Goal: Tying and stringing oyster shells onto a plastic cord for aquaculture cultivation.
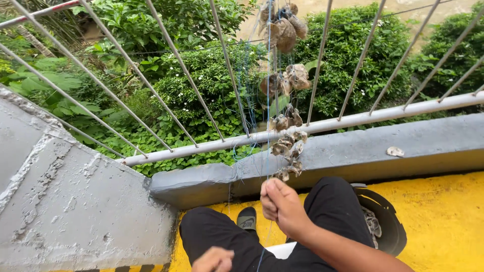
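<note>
A: What is the right hand (282,204) doing?

B: It is clenched in a fist around a thin blue line (268,100), just below a string of oyster shells (288,151) that hangs from above and runs down in front of the metal railing (322,126).

A: Where do the shells sit?

B: They are bunched in clusters along the line, the lowest cluster touching the top of the fist, the highest up near the top edge of the view. They hang over the grey concrete curb (353,153), with green bushes (201,85) beyond the bars.

A: And the left hand (214,259)?

B: Low at the bottom edge, fingers curled inward; I cannot tell whether it grips anything.

A: Anything else close by?

B: A single loose shell (395,151) lies on the curb to the right. The person sits on a yellow floor (433,216) in black trousers (333,206), with a dark basin (385,221) beside the right leg and a sandal (246,219) between the knees.
</note>
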